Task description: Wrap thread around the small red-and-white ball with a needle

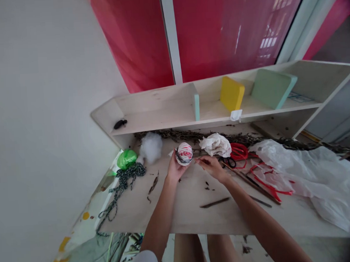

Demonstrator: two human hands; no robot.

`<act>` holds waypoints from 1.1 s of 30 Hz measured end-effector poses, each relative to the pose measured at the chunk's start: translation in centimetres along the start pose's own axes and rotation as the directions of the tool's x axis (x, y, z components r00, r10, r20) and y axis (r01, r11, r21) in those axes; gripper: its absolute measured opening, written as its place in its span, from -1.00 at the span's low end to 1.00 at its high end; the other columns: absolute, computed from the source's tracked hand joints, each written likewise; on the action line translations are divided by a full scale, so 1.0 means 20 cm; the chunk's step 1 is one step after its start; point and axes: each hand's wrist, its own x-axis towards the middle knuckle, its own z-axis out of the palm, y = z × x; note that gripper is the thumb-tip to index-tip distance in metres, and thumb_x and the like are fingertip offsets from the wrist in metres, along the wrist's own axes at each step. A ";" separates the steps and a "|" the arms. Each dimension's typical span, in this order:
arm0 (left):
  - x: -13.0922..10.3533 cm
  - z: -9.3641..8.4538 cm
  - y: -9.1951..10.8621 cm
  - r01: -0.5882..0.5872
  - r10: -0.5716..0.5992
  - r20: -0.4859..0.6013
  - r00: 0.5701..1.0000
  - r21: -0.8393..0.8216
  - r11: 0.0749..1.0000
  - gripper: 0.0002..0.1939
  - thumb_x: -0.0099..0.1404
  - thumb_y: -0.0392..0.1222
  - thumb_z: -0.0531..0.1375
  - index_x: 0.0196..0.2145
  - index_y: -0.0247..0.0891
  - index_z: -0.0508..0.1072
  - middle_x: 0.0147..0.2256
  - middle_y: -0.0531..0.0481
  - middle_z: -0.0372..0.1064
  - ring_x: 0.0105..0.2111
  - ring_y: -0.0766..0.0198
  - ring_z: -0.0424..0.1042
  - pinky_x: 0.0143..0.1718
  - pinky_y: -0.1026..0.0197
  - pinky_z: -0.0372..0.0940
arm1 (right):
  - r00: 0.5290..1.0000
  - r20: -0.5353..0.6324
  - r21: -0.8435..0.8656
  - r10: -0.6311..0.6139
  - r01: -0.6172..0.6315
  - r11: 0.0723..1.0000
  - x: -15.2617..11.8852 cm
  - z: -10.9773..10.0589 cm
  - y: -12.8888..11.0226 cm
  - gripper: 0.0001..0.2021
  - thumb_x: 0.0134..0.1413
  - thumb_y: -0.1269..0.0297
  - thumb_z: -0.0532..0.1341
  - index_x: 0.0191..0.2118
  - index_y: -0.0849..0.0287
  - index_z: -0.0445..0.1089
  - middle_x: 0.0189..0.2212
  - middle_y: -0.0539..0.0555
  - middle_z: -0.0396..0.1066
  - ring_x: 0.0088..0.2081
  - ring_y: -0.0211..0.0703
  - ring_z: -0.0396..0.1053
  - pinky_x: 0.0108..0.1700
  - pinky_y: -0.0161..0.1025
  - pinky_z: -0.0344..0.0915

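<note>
A round ball of wound yarn (184, 153), white with red and dark strands, sits in my left hand (175, 167), whose fingers curl around its left side and underside. Just right of the ball, my right hand (211, 166) has its thumb and fingertips pinched together. Whatever is in that pinch, perhaps the yarn's end, is too small to make out. Behind the right hand lies a crumpled white paper (215, 144). Black-handled scissors (228, 162) rest beside its wrist.
Left are white stuffing (151, 147), a green bundle (126, 159) and dark patterned cord (123, 187). Right lie red cord (239, 151), brown sticks (255, 183) and a clear plastic bag (311, 174). Dried stems (178, 135) run along the back, under a shelf (162, 118) with dividers.
</note>
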 end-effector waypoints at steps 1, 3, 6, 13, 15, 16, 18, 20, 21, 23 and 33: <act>0.01 0.00 -0.01 -0.029 0.029 -0.009 1.000 0.003 1.000 -0.63 0.25 0.03 0.16 -0.06 -0.21 0.42 -0.28 -0.01 0.50 -0.29 0.26 0.46 -0.19 0.19 0.34 | 1.000 0.009 -0.008 -0.016 0.016 1.000 0.00 0.00 0.01 -0.65 -0.07 -0.07 0.23 -0.46 0.16 0.45 -0.72 -0.04 0.19 -0.65 -0.29 0.08 -0.57 -0.30 0.00; 0.02 0.01 -0.04 -0.082 0.083 -0.022 0.996 0.014 0.997 -0.66 0.25 -0.02 0.18 -0.06 -0.21 0.43 -0.23 -0.01 0.51 -0.24 0.26 0.46 -0.14 0.20 0.33 | 0.999 0.018 -0.053 -0.050 0.051 0.997 -0.01 0.01 0.03 -0.68 -0.04 -0.02 0.23 -0.36 0.16 0.47 -0.69 -0.03 0.24 -0.64 -0.28 0.11 -0.56 -0.30 0.04; 0.03 0.00 -0.06 -0.164 0.169 -0.092 0.981 0.062 0.985 -0.71 0.22 -0.04 0.21 -0.13 -0.20 0.47 -0.19 -0.01 0.50 -0.20 0.26 0.46 -0.15 0.24 0.33 | 0.995 0.004 -0.156 -0.098 0.098 0.983 -0.02 0.02 0.05 -0.72 0.02 0.06 0.21 -0.26 0.15 0.48 -0.63 -0.01 0.32 -0.61 -0.26 0.16 -0.51 -0.29 0.09; 0.05 -0.02 -0.08 -0.458 0.575 -0.259 0.776 0.397 0.796 -0.62 -0.03 -0.23 0.38 -0.21 -0.26 0.44 -0.31 0.02 0.46 -0.25 0.26 0.44 -0.20 0.23 0.29 | 0.995 0.089 -0.035 -0.046 0.049 0.998 -0.04 0.03 -0.04 -0.71 0.02 0.03 0.22 -0.48 0.16 0.43 -0.69 -0.05 0.17 -0.61 -0.31 0.07 -0.55 -0.31 -0.01; 0.05 -0.03 -0.08 -0.480 0.634 -0.189 0.750 0.503 0.718 -0.59 -0.10 -0.26 0.41 -0.24 -0.26 0.46 -0.31 0.01 0.46 -0.25 0.25 0.43 -0.17 0.22 0.29 | 0.989 0.144 0.077 0.020 -0.032 0.996 -0.05 0.00 -0.08 -0.68 -0.02 0.00 0.25 -0.50 0.18 0.41 -0.71 -0.08 0.13 -0.63 -0.35 0.00 -0.57 -0.32 -0.07; 0.05 -0.03 -0.07 -0.476 0.636 -0.143 0.759 0.545 0.691 -0.58 -0.13 -0.26 0.42 -0.25 -0.26 0.47 -0.31 0.00 0.46 -0.25 0.24 0.43 -0.16 0.22 0.29 | 0.984 0.165 0.160 0.063 -0.090 0.983 -0.05 -0.01 -0.10 -0.68 -0.04 -0.02 0.25 -0.49 0.18 0.40 -0.72 -0.10 0.09 -0.65 -0.37 -0.05 -0.60 -0.33 -0.11; 0.05 -0.04 -0.06 -0.455 0.607 -0.054 0.793 0.612 0.647 -0.56 -0.19 -0.26 0.44 -0.28 -0.24 0.49 -0.31 0.00 0.47 -0.26 0.25 0.42 -0.14 0.22 0.29 | 0.970 0.194 0.362 0.146 -0.209 0.908 -0.04 -0.06 -0.12 -0.68 -0.07 -0.03 0.27 -0.44 0.16 0.39 -0.74 -0.16 -0.03 -0.67 -0.40 -0.19 -0.64 -0.35 -0.22; 0.04 -0.04 -0.04 -0.439 0.569 0.030 0.822 0.670 0.599 -0.52 -0.24 -0.25 0.46 -0.28 -0.24 0.51 -0.31 0.01 0.47 -0.27 0.26 0.42 -0.11 0.22 0.29 | 0.965 0.200 0.542 0.172 -0.255 0.801 -0.04 -0.11 -0.14 -0.71 -0.10 0.00 0.30 -0.40 0.14 0.37 -0.73 -0.20 -0.15 -0.66 -0.40 -0.30 -0.65 -0.37 -0.28; 0.03 -0.04 -0.04 -0.432 0.544 0.071 0.836 0.696 0.573 -0.50 -0.25 -0.24 0.46 -0.27 -0.24 0.51 -0.31 0.01 0.47 -0.26 0.25 0.43 -0.10 0.22 0.29 | 0.967 0.190 0.606 0.171 -0.253 0.755 -0.04 -0.13 -0.15 -0.72 -0.10 0.03 0.32 -0.40 0.13 0.37 -0.72 -0.20 -0.18 -0.65 -0.40 -0.33 -0.66 -0.38 -0.29; 0.00 -0.03 -0.03 -0.413 0.468 0.155 0.870 0.748 0.519 -0.45 -0.25 -0.19 0.47 -0.22 -0.27 0.50 -0.28 -0.02 0.48 -0.24 0.22 0.43 -0.08 0.18 0.29 | 0.974 0.162 0.706 0.161 -0.229 0.670 -0.03 -0.17 -0.15 -0.75 -0.11 0.10 0.35 -0.40 0.13 0.36 -0.70 -0.20 -0.20 -0.64 -0.39 -0.37 -0.68 -0.40 -0.30; -0.13 0.01 0.01 -0.107 -0.247 0.336 0.909 0.761 0.640 -0.41 -0.24 -0.13 0.48 -0.19 -0.31 0.54 -0.19 -0.15 0.51 -0.14 0.07 0.45 -0.01 0.11 0.24 | 0.962 0.129 0.837 0.242 -0.236 0.493 0.01 -0.19 -0.08 -0.77 -0.12 0.30 0.38 -0.40 0.13 0.28 -0.69 -0.21 -0.15 -0.68 -0.43 -0.31 -0.75 -0.48 -0.25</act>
